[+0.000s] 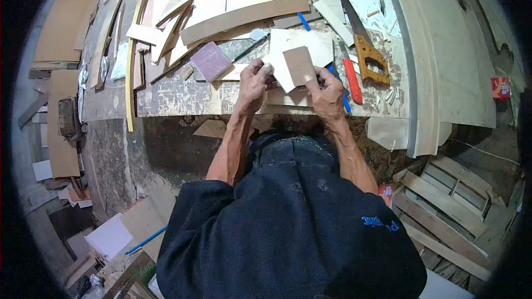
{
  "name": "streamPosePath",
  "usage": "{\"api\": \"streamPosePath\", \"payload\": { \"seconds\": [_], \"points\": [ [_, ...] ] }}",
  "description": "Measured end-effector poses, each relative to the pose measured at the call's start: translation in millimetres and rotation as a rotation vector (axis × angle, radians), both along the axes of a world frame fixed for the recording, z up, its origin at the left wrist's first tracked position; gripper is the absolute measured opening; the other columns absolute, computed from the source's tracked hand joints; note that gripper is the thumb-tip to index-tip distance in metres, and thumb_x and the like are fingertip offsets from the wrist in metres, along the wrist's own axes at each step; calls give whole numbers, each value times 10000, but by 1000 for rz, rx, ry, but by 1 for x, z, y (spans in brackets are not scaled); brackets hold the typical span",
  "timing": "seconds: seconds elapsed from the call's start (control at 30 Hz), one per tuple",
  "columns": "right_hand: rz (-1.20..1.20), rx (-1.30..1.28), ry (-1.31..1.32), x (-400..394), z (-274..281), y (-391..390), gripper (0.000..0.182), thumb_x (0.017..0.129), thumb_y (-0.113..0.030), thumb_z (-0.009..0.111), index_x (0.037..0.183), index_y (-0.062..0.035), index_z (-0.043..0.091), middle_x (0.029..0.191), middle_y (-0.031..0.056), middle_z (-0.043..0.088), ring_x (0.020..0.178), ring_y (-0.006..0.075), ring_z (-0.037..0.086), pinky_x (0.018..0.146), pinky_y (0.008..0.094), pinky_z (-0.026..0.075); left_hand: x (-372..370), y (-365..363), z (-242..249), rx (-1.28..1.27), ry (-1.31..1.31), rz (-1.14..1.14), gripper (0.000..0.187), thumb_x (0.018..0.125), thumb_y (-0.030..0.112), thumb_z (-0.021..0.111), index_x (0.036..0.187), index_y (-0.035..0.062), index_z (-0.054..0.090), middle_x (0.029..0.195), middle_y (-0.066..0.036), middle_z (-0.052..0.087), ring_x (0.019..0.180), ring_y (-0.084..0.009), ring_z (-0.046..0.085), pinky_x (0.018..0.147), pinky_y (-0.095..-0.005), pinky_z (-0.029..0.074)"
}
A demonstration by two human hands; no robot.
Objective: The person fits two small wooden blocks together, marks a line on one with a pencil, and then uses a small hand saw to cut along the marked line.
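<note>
My right hand (pixel 328 95) is closed on a small brown rectangular piece (pixel 299 63), the thumb across its lower right corner. This piece overlaps a pale, thin board (pixel 281 69) with a pointed lower corner. My left hand (pixel 254 86) is closed, thumb and fingers pinched at the left edge of the pale board. Another pale sheet (pixel 316 44) lies behind them on the worn workbench (pixel 183 99). Close beside the right hand are a red-handled tool (pixel 352 80) and a blue strip (pixel 347 101), partly covered by the hand.
A handsaw (pixel 370 61) with a wooden handle lies to the right. Left of my hands is a purple square block (pixel 211 62). A curved wooden strip (pixel 244 19) and several offcuts cover the back of the bench. A yellow-edged strip (pixel 131 77) overhangs the front edge.
</note>
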State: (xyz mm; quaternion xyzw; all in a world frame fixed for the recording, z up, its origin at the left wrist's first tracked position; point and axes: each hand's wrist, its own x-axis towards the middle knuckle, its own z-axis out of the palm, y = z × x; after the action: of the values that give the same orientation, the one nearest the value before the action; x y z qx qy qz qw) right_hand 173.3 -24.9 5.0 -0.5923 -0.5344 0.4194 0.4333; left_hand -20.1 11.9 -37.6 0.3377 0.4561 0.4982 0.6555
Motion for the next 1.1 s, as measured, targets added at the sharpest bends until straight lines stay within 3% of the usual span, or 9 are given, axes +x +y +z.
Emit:
{"api": "streamPosePath", "payload": {
  "seconds": [0.03, 0.2, 0.33, 0.37, 0.5, 0.6, 0.67, 0.73, 1.1],
  "points": [
    [8, 10, 89, 3, 0, 1, 285, 894, -141, 621, 1105, 51, 625, 820, 34, 645, 699, 72, 544, 608, 246, 459, -4, 1, -1, -4, 34, 9, 178, 949, 168, 577, 1022, 7, 555, 873, -46, 606, 713, -135, 626, 656, -306, 569],
    [-22, -72, 240, 13, -1, 6, 314, 900, -134, 632, 1158, 44, 612, 860, 32, 679, 696, 51, 572, 623, 216, 464, -18, 12, -2, 34, 829, 33, 263, 881, 208, 610, 929, -51, 619, 773, -94, 634, 609, -146, 617, 561, -297, 524],
    [-44, -130, 397, 19, 0, 9, 372, 881, -159, 659, 1177, 58, 603, 872, 44, 693, 686, 49, 583, 608, 208, 466, -19, 18, 10, 292, 1244, 111, 330, 849, 248, 599, 956, -60, 655, 650, -172, 660, 583, -246, 666, 544, -383, 511],
    [-49, -138, 417, 20, 2, 10, 374, 880, -161, 662, 1178, 57, 603, 874, 46, 694, 692, 51, 590, 604, 206, 469, -19, 16, 18, 162, 1193, 60, 361, 823, 249, 607, 994, -67, 645, 761, -271, 665, 779, -440, 667, 710, -476, 521],
    [-12, -171, 486, 24, 8, 9, 391, 894, -183, 641, 1207, 46, 589, 908, 46, 690, 709, 78, 639, 614, 199, 499, -22, 16, 35, 124, 1465, 79, 355, 857, 267, 600, 1056, -26, 622, 748, -242, 675, 713, -405, 679, 644, -469, 545],
    [21, -197, 524, 27, 8, 7, 398, 899, -194, 630, 1227, 28, 590, 968, 46, 682, 768, 83, 641, 664, 214, 519, -12, 7, 56, 435, 1275, 165, 305, 879, 223, 611, 1054, -26, 615, 772, -242, 683, 696, -362, 692, 617, -428, 560],
    [53, -173, 540, 25, 11, 6, 406, 898, -201, 631, 1237, 19, 590, 1002, 51, 678, 807, 86, 643, 687, 216, 522, 4, 1, 79, 317, 727, -2, 423, 930, 218, 636, 1253, -16, 494, 994, -199, 675, 789, -193, 694, 674, -292, 548],
    [67, -108, 527, 21, 13, 4, 403, 905, -163, 623, 1261, 20, 578, 1084, 81, 665, 913, 119, 647, 768, 242, 536, 21, -7, 84, 410, 493, -90, 475, 918, 156, 656, 1312, -2, 443, 1045, -188, 659, 864, -189, 674, 703, -295, 558],
    [31, 130, 249, 16, 37, -10, 438, 915, -76, 605, 1332, 28, 521, 1154, 114, 642, 1048, 159, 600, 921, 288, 477, 53, -27, 74, 453, 110, 64, 412, 897, 3, 629, 1297, -1, 531, 1031, -84, 653, 920, -111, 607, 793, -252, 521]
  ]
}}
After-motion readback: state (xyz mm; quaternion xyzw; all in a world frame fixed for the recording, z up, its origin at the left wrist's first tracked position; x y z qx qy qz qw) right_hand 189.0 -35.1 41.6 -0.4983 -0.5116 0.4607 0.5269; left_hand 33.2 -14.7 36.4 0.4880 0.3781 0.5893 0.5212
